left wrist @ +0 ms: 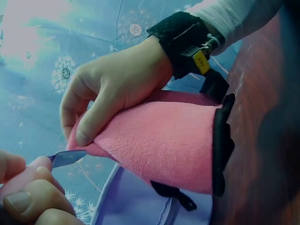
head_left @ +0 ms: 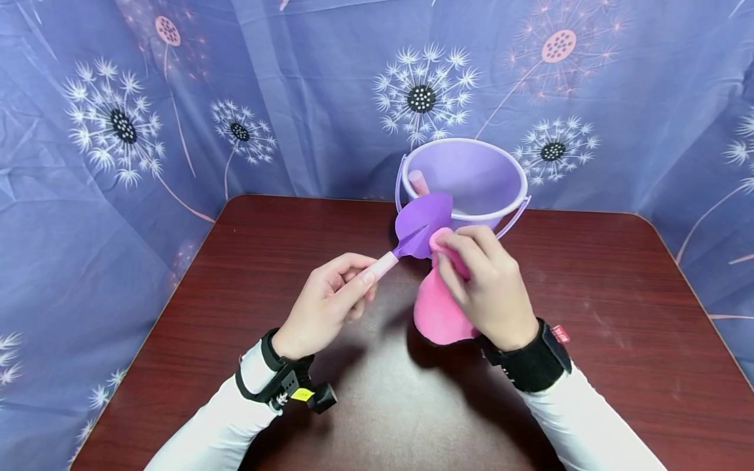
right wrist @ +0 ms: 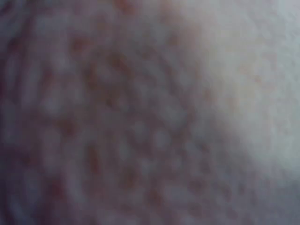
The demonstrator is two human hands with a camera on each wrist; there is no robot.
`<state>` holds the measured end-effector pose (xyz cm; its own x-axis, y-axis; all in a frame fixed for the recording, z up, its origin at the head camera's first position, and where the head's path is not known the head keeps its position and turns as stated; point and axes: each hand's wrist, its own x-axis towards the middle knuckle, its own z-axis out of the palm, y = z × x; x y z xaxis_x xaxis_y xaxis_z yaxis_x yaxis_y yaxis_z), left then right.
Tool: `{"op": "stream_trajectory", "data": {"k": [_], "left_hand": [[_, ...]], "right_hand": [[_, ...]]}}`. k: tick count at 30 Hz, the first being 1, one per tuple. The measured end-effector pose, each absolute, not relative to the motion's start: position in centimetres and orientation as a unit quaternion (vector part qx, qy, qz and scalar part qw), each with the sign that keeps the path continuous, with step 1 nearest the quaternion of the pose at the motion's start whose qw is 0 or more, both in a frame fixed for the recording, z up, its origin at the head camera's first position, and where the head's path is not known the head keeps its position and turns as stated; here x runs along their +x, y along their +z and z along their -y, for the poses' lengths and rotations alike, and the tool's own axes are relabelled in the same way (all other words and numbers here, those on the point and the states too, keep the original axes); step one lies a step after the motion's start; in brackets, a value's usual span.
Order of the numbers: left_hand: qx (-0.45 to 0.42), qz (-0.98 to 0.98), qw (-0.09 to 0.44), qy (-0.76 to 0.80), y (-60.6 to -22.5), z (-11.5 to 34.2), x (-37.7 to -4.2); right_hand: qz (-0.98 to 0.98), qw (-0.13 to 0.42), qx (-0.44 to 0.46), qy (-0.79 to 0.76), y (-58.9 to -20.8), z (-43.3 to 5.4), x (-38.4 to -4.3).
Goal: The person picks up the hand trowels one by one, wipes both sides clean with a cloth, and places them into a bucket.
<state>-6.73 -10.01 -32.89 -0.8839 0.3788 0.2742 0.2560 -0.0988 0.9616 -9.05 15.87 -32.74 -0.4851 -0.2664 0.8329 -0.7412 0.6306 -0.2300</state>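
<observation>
My left hand (head_left: pixel 330 297) grips the pink handle (head_left: pixel 381 265) of a small garden trowel whose purple blade (head_left: pixel 421 219) points up and away, in front of the bucket. A soft pink cloth piece with black edging (head_left: pixel 442 307) hangs from my right hand (head_left: pixel 491 281); thumb and fingers pinch its upper end beside the blade's edge. In the left wrist view, the pink cloth piece (left wrist: pixel 164 140) spreads below the right hand (left wrist: pixel 117 79), and the trowel blade (left wrist: pixel 68 158) meets its corner. Just blurred, close surface shows in the right wrist view.
Behind the hands stands a lavender bucket (head_left: pixel 512 196) with its handle lowered. A pink rod-shaped handle (head_left: pixel 418 182) leans inside it. The dark red-brown table (head_left: pixel 283 235) ends at a blue dandelion-print curtain (head_left: pixel 324 98) on the back and sides.
</observation>
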Motion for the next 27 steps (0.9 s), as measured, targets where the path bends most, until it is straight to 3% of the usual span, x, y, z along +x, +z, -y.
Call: {"op": "stream_trajectory", "data": {"k": [11, 27], "left_hand": [[0.226, -0.718, 0.01, 0.658, -32.9, 9.2, -6.5], [0.239, -0.735, 0.014, 0.635, -33.2, 9.5, -6.0]], "right_hand": [[0.791, 0.398, 0.367, 0.285, -32.3, -13.8, -8.0], [0.813, 0.402, 0.28, 0.314, -32.0, -15.7, -9.3]]}}
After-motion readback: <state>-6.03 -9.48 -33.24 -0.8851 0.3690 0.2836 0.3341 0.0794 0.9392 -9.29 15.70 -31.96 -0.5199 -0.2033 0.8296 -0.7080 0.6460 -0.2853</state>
